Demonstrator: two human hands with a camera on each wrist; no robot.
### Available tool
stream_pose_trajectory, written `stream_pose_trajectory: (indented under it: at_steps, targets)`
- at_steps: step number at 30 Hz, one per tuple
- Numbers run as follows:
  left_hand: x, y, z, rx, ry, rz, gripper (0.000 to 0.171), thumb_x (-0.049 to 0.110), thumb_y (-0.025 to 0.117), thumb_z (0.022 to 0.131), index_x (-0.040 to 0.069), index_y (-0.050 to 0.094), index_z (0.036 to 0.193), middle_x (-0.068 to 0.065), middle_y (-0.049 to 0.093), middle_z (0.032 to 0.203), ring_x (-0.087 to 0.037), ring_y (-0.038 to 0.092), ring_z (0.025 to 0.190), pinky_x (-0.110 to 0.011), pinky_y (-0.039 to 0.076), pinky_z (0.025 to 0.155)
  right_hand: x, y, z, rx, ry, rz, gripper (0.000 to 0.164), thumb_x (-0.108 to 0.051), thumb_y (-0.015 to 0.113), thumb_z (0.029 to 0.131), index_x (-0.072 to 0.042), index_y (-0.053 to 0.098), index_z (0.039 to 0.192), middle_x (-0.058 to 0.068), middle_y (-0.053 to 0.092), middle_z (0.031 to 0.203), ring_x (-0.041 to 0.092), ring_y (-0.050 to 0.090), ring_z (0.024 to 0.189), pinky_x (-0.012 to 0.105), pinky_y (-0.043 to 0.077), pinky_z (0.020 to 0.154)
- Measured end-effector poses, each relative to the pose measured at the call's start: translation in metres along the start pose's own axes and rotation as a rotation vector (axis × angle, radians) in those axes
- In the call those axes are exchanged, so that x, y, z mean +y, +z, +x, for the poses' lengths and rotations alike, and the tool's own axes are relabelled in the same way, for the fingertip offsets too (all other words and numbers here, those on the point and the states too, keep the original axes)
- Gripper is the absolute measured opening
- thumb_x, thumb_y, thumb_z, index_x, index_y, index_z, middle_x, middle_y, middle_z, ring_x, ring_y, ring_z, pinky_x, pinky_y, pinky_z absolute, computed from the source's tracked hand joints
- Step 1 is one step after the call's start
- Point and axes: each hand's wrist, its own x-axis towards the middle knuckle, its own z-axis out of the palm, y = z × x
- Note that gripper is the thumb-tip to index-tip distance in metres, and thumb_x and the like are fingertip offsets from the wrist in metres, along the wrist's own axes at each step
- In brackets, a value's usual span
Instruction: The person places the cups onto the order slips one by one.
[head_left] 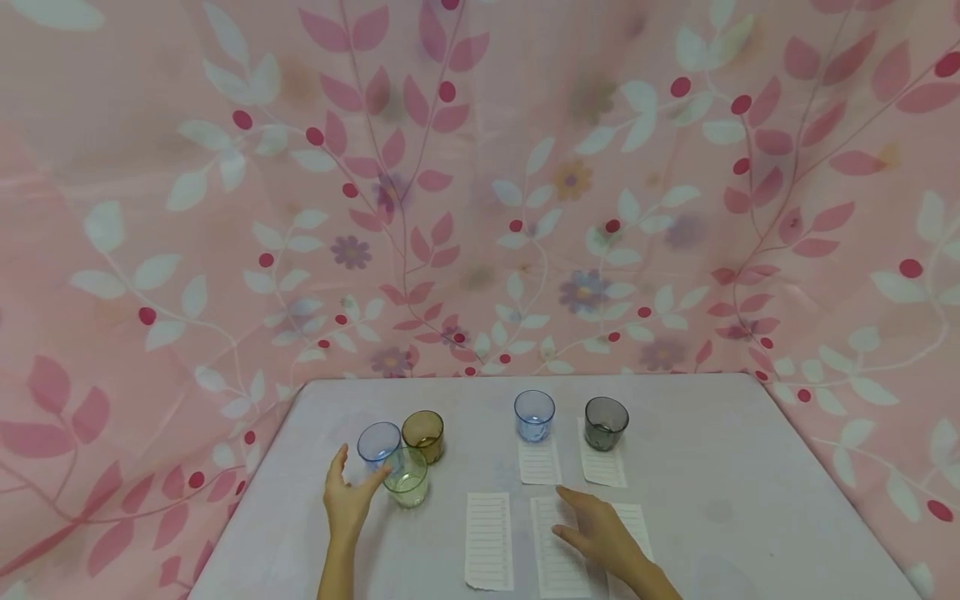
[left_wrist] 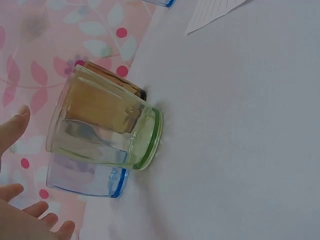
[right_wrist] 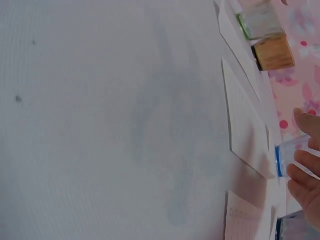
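Note:
My left hand [head_left: 348, 500] is held with thumb and fingers spread, close to a group of 3 glasses on the left. The green glass [head_left: 409, 487] stands nearest, its rim by my thumb. Behind it are a blue glass [head_left: 377, 443] and an amber glass [head_left: 427, 442]. In the left wrist view the green glass [left_wrist: 110, 120] overlaps the other two. My right hand [head_left: 598, 533] hovers over the paper slips at the front right, fingers extended and holding nothing. Farther back, a second blue glass [head_left: 535, 419] and a grey glass [head_left: 604, 427] stand at the back ends of two slips.
Lined paper slips lie in two rows: a front left slip [head_left: 489, 542], a front middle slip [head_left: 558, 558], one partly under my right hand's outline, and two behind [head_left: 539, 462]. A white cloth covers the table [head_left: 720, 500]. A pink floral curtain [head_left: 480, 208] hangs around it.

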Motion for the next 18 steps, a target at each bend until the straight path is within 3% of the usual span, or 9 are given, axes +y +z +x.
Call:
stream_pose_trajectory:
  at_steps: [3,8,18]
  targets:
    - [-0.004,0.002,0.004,-0.063,-0.034,-0.005,0.092,0.015,0.081,0.072,-0.007,0.026,0.143,-0.033,0.031,0.142,-0.048,0.025,0.132,-0.064,0.025,0.104,-0.005,0.011,-0.001,0.007,-0.064,-0.012,0.052,-0.023,0.073,0.081,0.008,0.058,0.119,0.019,0.063,0.118,0.034,0.061,0.104,0.046,0.051,0.085]
    - [-0.010,0.008,0.008,-0.119,-0.073,0.000,0.099,0.016,0.081,0.072,-0.006,0.019,0.146,-0.033,0.027,0.145,-0.047,0.026,0.132,-0.060,0.024,0.107,-0.011,0.027,0.000,0.064,-0.200,-0.066,0.046,-0.018,0.075,0.078,0.008,0.061,0.114,0.016,0.066,0.112,0.031,0.063,0.097,0.041,0.053,0.080]
    - [-0.013,0.017,0.014,-0.101,-0.088,-0.014,0.102,0.015,0.082,0.070,-0.004,0.017,0.147,-0.032,0.027,0.145,-0.048,0.029,0.131,-0.060,0.027,0.106,-0.020,0.042,-0.002,-0.057,-0.145,-0.209,0.051,-0.035,0.069,0.082,0.001,0.063,0.117,0.014,0.062,0.120,0.031,0.056,0.108,0.047,0.048,0.089]
